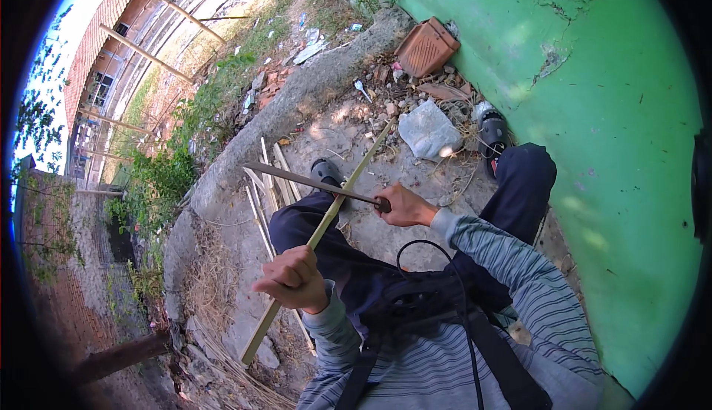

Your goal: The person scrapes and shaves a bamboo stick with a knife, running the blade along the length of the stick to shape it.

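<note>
My left hand (295, 278) is closed around a long pale bamboo strip (323, 226) that slants from the ground near my lower left up toward the far rubble. In my right hand (406, 206) is the handle of a long dark knife (297, 177). Its blade points left and crosses the strip just beyond my left hand, close to my knee. The two look to be touching there, though I cannot tell how deep the edge sits. Several split bamboo strips (282, 173) lie on the ground left of my leg.
A green wall (593, 150) runs along my right. Ahead lie a whitish sack-like lump (430, 130), a reddish-brown roof tile (428, 47) and rubble. A low concrete curb (252, 132) curves around the left, with green plants (165, 176) past it. A black cable (461, 291) hangs before me.
</note>
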`<action>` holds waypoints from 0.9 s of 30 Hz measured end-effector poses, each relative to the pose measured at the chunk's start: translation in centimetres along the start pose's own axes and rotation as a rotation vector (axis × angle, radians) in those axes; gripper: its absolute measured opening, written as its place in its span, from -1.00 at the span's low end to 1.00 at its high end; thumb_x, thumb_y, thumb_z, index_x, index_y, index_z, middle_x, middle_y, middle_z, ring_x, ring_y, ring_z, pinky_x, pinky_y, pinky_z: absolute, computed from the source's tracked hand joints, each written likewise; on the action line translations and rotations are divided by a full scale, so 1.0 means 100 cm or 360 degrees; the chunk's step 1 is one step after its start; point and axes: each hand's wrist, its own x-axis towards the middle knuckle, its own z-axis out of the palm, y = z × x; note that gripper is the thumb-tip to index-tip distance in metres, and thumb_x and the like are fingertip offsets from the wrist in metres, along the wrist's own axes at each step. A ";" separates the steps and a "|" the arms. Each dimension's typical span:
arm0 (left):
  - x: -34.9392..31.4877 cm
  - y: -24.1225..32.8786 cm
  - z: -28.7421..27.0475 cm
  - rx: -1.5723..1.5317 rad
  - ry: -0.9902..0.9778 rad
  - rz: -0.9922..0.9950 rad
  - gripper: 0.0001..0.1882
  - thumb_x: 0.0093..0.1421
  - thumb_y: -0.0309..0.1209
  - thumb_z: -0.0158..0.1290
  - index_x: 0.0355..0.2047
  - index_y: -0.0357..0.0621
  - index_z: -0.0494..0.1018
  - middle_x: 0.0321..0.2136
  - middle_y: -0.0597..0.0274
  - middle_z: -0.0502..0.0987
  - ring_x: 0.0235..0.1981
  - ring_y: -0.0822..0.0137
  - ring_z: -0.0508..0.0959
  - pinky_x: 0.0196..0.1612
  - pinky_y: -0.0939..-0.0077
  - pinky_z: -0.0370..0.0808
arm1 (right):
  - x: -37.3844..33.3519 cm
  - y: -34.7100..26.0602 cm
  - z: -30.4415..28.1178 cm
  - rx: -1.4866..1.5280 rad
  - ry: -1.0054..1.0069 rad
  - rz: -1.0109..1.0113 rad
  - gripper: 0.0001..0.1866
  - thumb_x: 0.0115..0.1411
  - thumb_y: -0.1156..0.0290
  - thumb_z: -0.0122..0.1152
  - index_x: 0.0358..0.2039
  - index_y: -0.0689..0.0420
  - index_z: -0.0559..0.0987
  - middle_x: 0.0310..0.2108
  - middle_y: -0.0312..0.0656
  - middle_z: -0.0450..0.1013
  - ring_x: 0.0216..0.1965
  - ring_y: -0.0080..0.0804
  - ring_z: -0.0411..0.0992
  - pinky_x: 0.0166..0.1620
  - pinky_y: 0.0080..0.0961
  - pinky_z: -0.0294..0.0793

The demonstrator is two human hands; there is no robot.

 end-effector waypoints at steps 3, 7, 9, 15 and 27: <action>0.000 0.000 0.005 0.0007 -0.0020 0.0004 -0.24 0.56 0.15 -0.49 -0.78 0.06 -0.08 -0.87 0.47 -0.05 -0.87 0.49 -0.08 -0.74 0.50 -0.16 | 0.006 0.038 0.007 -0.0096 0.0172 0.0068 -0.84 0.07 0.40 0.26 -0.42 0.24 0.65 -0.51 0.11 0.56 -0.44 0.06 0.58 -0.31 -0.16 0.51; -0.003 -0.001 0.008 -0.0014 -0.0032 -0.0014 -0.24 0.55 0.15 -0.47 -0.78 0.04 -0.08 -0.88 0.46 -0.04 -0.87 0.49 -0.07 -0.74 0.50 -0.15 | 0.011 0.099 -0.004 -0.0248 0.0352 0.0353 -0.82 0.08 0.38 0.27 -0.40 0.26 0.65 -0.51 0.07 0.58 -0.46 -0.06 0.61 -0.31 -0.23 0.55; -0.004 0.000 0.007 -0.0006 -0.0056 -0.0011 -0.24 0.55 0.15 -0.46 -0.78 0.04 -0.08 -0.88 0.46 -0.04 -0.87 0.48 -0.08 -0.74 0.49 -0.15 | 0.007 0.105 -0.002 -0.0011 0.0299 0.0591 -0.82 0.08 0.40 0.28 -0.40 0.27 0.65 -0.51 0.01 0.61 -0.48 -0.21 0.63 -0.30 -0.27 0.59; -0.005 -0.001 0.012 0.0038 0.0038 0.0015 -0.26 0.56 0.14 -0.47 -0.76 0.07 -0.08 -0.86 0.48 -0.07 -0.84 0.49 -0.12 -0.71 0.48 -0.18 | -0.009 0.056 0.014 0.0325 0.0232 0.0461 -0.89 0.00 0.48 0.26 -0.47 0.26 0.60 -0.57 -0.07 0.58 -0.51 -0.28 0.60 -0.35 -0.37 0.55; -0.005 0.002 0.021 0.0054 -0.0107 -0.0022 -0.27 0.57 0.11 -0.47 -0.77 0.09 -0.10 -0.86 0.50 -0.08 -0.84 0.51 -0.12 -0.72 0.49 -0.18 | 0.004 0.060 -0.004 0.0185 0.0145 0.0488 -0.93 -0.06 0.52 0.25 -0.50 0.20 0.61 -0.60 -0.18 0.57 -0.54 -0.37 0.57 -0.39 -0.36 0.53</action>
